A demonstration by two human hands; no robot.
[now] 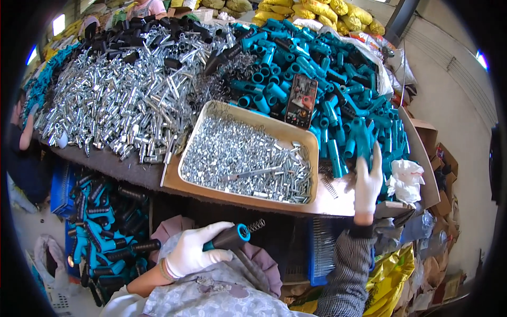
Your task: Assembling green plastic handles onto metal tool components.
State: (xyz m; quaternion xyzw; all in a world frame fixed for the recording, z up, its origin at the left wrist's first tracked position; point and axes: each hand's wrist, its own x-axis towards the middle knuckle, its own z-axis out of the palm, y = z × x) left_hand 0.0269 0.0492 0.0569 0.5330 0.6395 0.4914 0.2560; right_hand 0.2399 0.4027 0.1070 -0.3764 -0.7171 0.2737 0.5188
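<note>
My left hand (pixel 193 252), in a white glove, is wrapped round a black-and-teal plastic handle (pixel 230 238) above my lap. From the handle's teal open end a thin coil spring (pixel 257 225) sticks out, tilted up to the right. My right hand (pixel 368 182), also gloved, reaches over the table's right side with fingers apart. Its fingertips are by a teal forked plastic part (pixel 362 138) at the near edge of the teal pile; whether they touch it I cannot tell. A loose spring (pixel 330 189) lies just left of that hand.
Small metal pins fill a shallow tray (pixel 185 153) at the table's front. Behind lie heaped metal tubes (pixel 121 100), teal handles (pixel 296 58) and a phone (pixel 301 100). Crumpled white plastic (pixel 405 180) sits at right. Below left, a blue crate (pixel 62 187) stands beside finished-looking black-and-teal handles (pixel 100 227).
</note>
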